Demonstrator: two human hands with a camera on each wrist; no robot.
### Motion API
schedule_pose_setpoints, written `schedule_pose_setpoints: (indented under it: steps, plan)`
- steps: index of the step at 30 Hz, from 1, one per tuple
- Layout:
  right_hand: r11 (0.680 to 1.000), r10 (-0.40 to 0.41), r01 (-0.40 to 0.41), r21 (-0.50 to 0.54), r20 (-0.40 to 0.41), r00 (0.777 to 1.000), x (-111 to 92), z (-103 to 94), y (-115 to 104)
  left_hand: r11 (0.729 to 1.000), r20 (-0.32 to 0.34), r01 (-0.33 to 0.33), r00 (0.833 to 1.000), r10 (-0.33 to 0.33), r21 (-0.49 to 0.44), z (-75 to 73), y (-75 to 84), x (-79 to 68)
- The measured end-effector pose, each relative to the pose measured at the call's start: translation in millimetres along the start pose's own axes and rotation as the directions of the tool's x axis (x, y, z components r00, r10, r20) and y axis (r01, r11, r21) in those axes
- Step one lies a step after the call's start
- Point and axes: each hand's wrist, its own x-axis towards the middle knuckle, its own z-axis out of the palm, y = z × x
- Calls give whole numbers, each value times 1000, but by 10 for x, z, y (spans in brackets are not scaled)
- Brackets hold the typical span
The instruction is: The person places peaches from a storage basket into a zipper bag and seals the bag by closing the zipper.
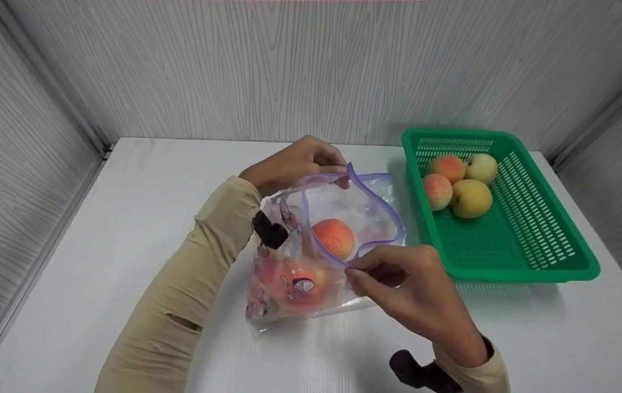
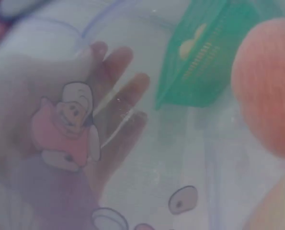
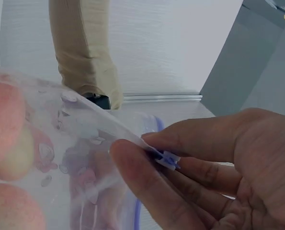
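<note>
A clear zip bag (image 1: 376, 191) with a purple zip strip and cartoon prints lies on the table, its mouth gaping. Several peaches (image 1: 334, 238) are in it, some blurred by the plastic. At the far side of the mouth, my left hand (image 1: 311, 161) pinches the purple rim; through the plastic, its fingers (image 2: 118, 72) show in the left wrist view. My right hand (image 1: 414, 284) grips the near rim between thumb and forefinger. In the right wrist view, the purple zip end (image 3: 168, 160) pokes out between these fingers.
A green plastic basket (image 1: 513, 273) with slotted walls stands right of the bag. Several fruits (image 1: 471, 198), reddish and yellow, sit in its left part. A pale wood-grain wall (image 1: 267, 65) rises behind the white table (image 1: 141, 218).
</note>
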Motion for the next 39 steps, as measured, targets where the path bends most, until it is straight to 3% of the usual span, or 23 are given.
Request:
schedule_pose_setpoints:
  steps: [4,8,11,14,17,21,23,28,32,36,39]
  plan:
    - [988,-78,86,131,-65,995,14,42,8,999,-94,-39,995,39,4,-122,61,-131]
    - [961,-151,187,204,-177,973,32,41,10,995,-182,-80,979,89,60,-260,167,-305]
    - [947,-158,224,229,-273,949,25,-24,3,992,-240,-121,963,127,38,-313,243,-441]
    - [935,-164,265,236,-374,913,27,-134,13,982,-321,-183,933,161,-38,-313,318,-573]
    - [935,-172,295,197,-475,863,58,-261,78,968,-458,-236,872,171,-89,-263,368,-710]
    - [957,-149,261,125,-558,816,113,-404,236,964,-628,-264,754,192,-22,-108,346,-923]
    - [972,-142,223,70,-583,800,139,-449,319,963,-676,-265,701,227,50,-7,302,-1035]
    - [979,-201,169,-112,-634,747,228,-449,472,953,-750,-268,599,279,141,175,122,-1298]
    - [959,-282,194,-205,-634,721,295,-372,534,962,-798,-215,545,259,166,245,-46,-1476]
    - [956,-292,198,-218,-615,733,334,-320,559,970,-830,-130,502,242,205,313,-135,-1614]
    - [968,-250,175,-180,-618,745,319,-339,572,972,-841,-76,488,231,223,353,-158,-1679]
